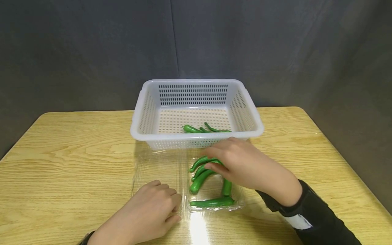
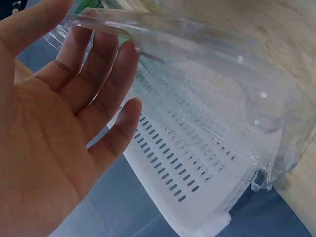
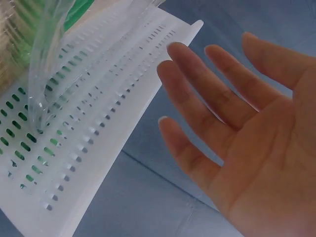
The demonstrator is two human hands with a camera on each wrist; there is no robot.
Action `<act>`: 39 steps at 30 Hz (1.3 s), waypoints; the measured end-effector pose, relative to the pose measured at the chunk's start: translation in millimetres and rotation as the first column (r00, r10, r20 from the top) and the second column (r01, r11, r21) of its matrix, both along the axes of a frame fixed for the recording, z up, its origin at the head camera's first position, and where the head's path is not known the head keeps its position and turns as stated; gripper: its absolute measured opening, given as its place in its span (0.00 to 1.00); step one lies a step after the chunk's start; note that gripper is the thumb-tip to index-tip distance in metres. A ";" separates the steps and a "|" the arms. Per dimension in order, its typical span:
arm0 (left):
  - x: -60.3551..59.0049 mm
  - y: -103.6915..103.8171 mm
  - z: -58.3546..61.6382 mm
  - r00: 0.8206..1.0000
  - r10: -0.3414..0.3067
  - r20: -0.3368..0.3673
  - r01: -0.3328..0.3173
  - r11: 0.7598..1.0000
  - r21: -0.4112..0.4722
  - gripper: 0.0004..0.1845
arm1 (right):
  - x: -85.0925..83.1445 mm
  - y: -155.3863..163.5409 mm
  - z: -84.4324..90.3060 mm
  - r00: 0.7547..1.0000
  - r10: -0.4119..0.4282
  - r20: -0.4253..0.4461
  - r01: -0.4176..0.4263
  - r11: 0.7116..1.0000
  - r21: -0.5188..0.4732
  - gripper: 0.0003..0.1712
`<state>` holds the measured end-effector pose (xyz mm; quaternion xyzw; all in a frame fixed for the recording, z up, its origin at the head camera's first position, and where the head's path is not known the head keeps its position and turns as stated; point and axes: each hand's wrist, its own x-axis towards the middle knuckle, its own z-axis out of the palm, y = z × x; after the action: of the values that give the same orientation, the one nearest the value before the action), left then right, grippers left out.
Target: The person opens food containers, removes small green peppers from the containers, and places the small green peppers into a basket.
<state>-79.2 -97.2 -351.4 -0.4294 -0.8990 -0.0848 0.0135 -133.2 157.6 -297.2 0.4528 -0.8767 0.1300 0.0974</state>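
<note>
A clear plastic clamshell box lies unfolded on the table, its lid half to the left. Several long green peppers rest in the right half. At the near middle, my left hand pinches the box's edge; the left wrist view has the thumb and fingertips at the clear plastic rim. Over the far part of the filled half hovers my right hand, fingers relaxed and nothing held, partly covering some peppers. In the right wrist view its fingers are spread before the basket.
A white perforated basket stands directly behind the box, with a few green peppers near its front wall. The wooden table reaches to both sides, and a dark grey curtain hangs behind it.
</note>
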 end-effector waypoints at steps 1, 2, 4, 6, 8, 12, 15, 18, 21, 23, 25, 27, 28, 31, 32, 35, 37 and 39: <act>0.0 0.0 0.1 1.000 0.000 0.001 0.000 1.000 0.001 0.19 | 0.9 -0.7 -0.2 1.000 0.003 0.001 -0.003 1.000 0.005 0.15; 0.0 0.0 0.1 1.000 0.000 0.000 0.000 1.000 0.002 0.19 | 1.8 -1.3 -0.5 1.000 0.005 0.001 -0.005 1.000 0.011 0.15; 0.0 0.1 0.2 1.000 -0.002 -0.001 0.002 1.000 0.003 0.19 | 3.5 -2.3 -1.1 1.000 0.008 0.005 -0.009 1.000 0.022 0.16; 0.0 0.0 0.2 1.000 -0.002 -0.004 0.002 1.000 0.004 0.19 | 5.5 -3.5 -1.2 1.000 0.012 0.008 -0.012 0.999 0.039 0.17; 0.1 -0.1 0.2 1.000 -0.002 -0.008 0.002 1.000 0.003 0.19 | 7.1 -4.2 -1.6 1.000 0.011 0.024 -0.013 0.998 0.057 0.18; 0.0 -0.3 0.2 1.000 -0.001 -0.001 0.001 1.000 -0.004 0.19 | 8.6 -5.6 -2.8 0.995 0.028 0.093 -0.035 0.997 0.072 0.15; -0.3 -0.4 0.3 1.000 -0.002 0.015 0.002 1.000 -0.005 0.19 | 8.7 -6.4 -3.9 0.989 0.041 0.144 -0.051 0.996 0.068 0.13; -0.3 -0.5 0.1 1.000 -0.001 0.018 0.001 1.000 -0.002 0.19 | 8.9 -7.0 -4.3 0.983 0.049 0.180 -0.064 0.995 0.075 0.12; 0.0 -0.5 -0.2 1.000 0.000 0.010 0.000 1.000 0.001 0.19 | 9.2 -7.6 -4.5 0.974 0.054 0.222 -0.075 0.993 0.091 0.12; 0.0 -0.3 -0.3 1.000 0.002 0.005 -0.002 1.000 0.001 0.19 | 9.3 -7.9 -4.6 0.966 0.051 0.254 -0.078 0.992 0.097 0.13; -0.1 -0.1 -0.2 1.000 0.003 0.003 -0.003 1.000 0.000 0.19 | 9.7 -7.9 -4.5 0.959 0.040 0.280 -0.073 0.991 0.109 0.13; -0.1 0.1 -0.1 1.000 0.003 0.001 -0.003 1.000 -0.004 0.19 | 10.4 -7.6 -4.0 0.952 0.021 0.307 -0.064 0.989 0.131 0.13; -0.2 0.1 0.0 1.000 0.003 0.000 -0.003 1.000 -0.005 0.19 | 11.0 -7.5 -3.6 0.948 0.008 0.319 -0.058 0.988 0.147 0.13; 0.1 0.1 0.0 1.000 0.002 -0.005 -0.002 1.000 -0.007 0.19 | 12.6 -7.0 -2.4 0.935 -0.028 0.352 -0.043 0.980 0.193 0.14; 0.2 0.2 0.0 1.000 0.001 -0.008 -0.001 1.000 -0.007 0.19 | 13.1 -6.8 -2.0 0.932 -0.037 0.361 -0.040 0.978 0.205 0.14; 0.5 0.2 0.0 1.000 -0.001 -0.014 0.001 1.000 -0.001 0.19 | 14.3 -6.7 -1.7 0.930 -0.048 0.364 -0.037 0.974 0.224 0.14; 0.8 0.2 0.0 1.000 -0.001 -0.019 0.001 1.000 0.002 0.19 | 14.8 -7.0 -1.9 0.929 -0.052 0.366 -0.037 0.972 0.231 0.15; 1.0 0.2 0.1 1.000 -0.001 -0.022 0.001 1.000 0.006 0.18 | 15.3 -7.6 -2.2 0.925 -0.058 0.376 -0.037 0.970 0.240 0.16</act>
<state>-78.2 -97.0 -351.3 -0.4308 -0.8983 -0.0828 0.0244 -118.0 150.0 -299.4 0.4227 -0.8906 0.1068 -0.1296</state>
